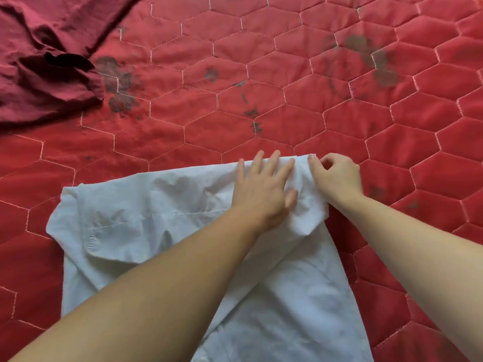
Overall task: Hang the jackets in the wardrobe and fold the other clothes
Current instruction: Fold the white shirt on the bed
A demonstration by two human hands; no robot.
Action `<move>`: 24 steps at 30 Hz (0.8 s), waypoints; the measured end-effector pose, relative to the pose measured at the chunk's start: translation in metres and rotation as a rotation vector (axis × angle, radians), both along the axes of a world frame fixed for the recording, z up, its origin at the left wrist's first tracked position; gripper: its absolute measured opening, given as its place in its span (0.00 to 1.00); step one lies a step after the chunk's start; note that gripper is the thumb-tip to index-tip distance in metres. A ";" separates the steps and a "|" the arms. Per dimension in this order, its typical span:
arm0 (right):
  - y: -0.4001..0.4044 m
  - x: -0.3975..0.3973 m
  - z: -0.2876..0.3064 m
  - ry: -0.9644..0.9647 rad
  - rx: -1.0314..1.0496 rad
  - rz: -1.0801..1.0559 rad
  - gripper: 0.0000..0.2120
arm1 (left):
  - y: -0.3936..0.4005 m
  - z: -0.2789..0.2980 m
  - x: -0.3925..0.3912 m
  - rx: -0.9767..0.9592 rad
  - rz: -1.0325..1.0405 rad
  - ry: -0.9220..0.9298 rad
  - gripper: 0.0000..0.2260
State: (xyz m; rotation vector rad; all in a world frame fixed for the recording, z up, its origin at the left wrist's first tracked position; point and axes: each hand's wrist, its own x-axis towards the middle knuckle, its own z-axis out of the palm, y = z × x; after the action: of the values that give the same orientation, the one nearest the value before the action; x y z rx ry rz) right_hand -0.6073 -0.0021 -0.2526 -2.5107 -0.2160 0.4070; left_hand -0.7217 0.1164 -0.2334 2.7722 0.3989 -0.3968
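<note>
Right now my left hand [264,189] lies flat on the white shirt [162,231], fingers straight and spread, palm pressing the cloth down near the shirt's far edge. My right hand [337,176] is just beside it, fingers curled, pinching the shirt's far right corner between thumb and fingertips; the cloth bunches up in a ridge between my two hands. My forearms cross over the shirt from the near edge of the quilt [339,100].

The shirt is spread on the red quilt close to its near edge, about midway along it. Its far edge runs fairly straight from my hands off to the left, where the cloth is turned in on itself in a soft fold. A stitched seam and a flap show on the left part, beneath my left forearm. A long panel of the shirt runs down toward me and out of view at the bottom.

The quilt is stitched in pale hexagons and carries dark, faded flower prints in several patches. At its far left corner lies a crumpled dark red garment [44,56], well apart from the shirt and from both my hands.
</note>
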 end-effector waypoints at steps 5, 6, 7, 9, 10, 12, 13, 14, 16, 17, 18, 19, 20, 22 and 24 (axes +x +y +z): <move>-0.009 0.014 -0.012 -0.094 0.016 0.020 0.15 | 0.003 -0.038 0.002 -0.020 0.045 0.103 0.33; -0.011 0.014 -0.014 -0.093 0.013 0.001 0.15 | 0.003 -0.042 0.000 0.000 0.045 0.100 0.33; -0.012 0.015 -0.015 -0.093 -0.003 -0.005 0.14 | 0.003 -0.046 -0.001 0.016 0.051 0.089 0.33; -0.012 0.015 -0.015 -0.131 -0.049 0.013 0.13 | 0.001 -0.051 -0.003 0.029 0.069 0.058 0.33; -0.010 0.015 -0.014 -0.185 -0.057 0.040 0.11 | 0.000 -0.053 -0.003 0.035 0.074 0.040 0.33; -0.008 0.014 -0.013 -0.299 -0.093 0.147 0.12 | -0.001 -0.056 -0.003 0.050 0.078 0.010 0.33; -0.008 0.014 -0.013 -0.332 -0.151 0.228 0.14 | -0.001 -0.058 -0.003 0.054 0.081 -0.001 0.33; -0.008 0.015 -0.014 -0.351 -0.231 0.318 0.16 | -0.001 -0.059 -0.004 0.055 0.084 -0.006 0.33; -0.008 0.020 -0.016 -0.366 -0.374 0.445 0.17 | 0.000 -0.059 -0.004 0.052 0.087 -0.006 0.32; -0.009 0.024 -0.016 -0.357 -0.416 0.468 0.17 | -0.001 -0.059 -0.003 0.045 0.091 -0.003 0.32; -0.008 0.027 -0.015 -0.336 -0.440 0.467 0.18 | -0.001 -0.058 -0.003 0.033 0.096 0.000 0.32; -0.007 0.028 -0.014 -0.303 -0.445 0.442 0.18 | 0.000 -0.056 -0.003 0.016 0.102 0.002 0.32; -0.006 0.028 -0.012 -0.271 -0.430 0.397 0.17 | 0.002 -0.054 -0.004 -0.005 0.105 0.000 0.32; 0.000 0.019 -0.007 -0.274 -0.358 0.302 0.13 | 0.012 -0.046 -0.013 -0.034 0.103 -0.032 0.32; 0.012 -0.003 -0.003 -0.376 -0.244 0.315 0.15 | 0.031 -0.039 -0.034 -0.013 0.108 -0.061 0.31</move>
State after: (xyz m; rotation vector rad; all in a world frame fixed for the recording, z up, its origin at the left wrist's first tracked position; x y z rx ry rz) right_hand -0.6105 0.0099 -0.2552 -2.7849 -0.7570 0.0783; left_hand -0.7557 0.1477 -0.2720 2.7274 0.5259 -0.2878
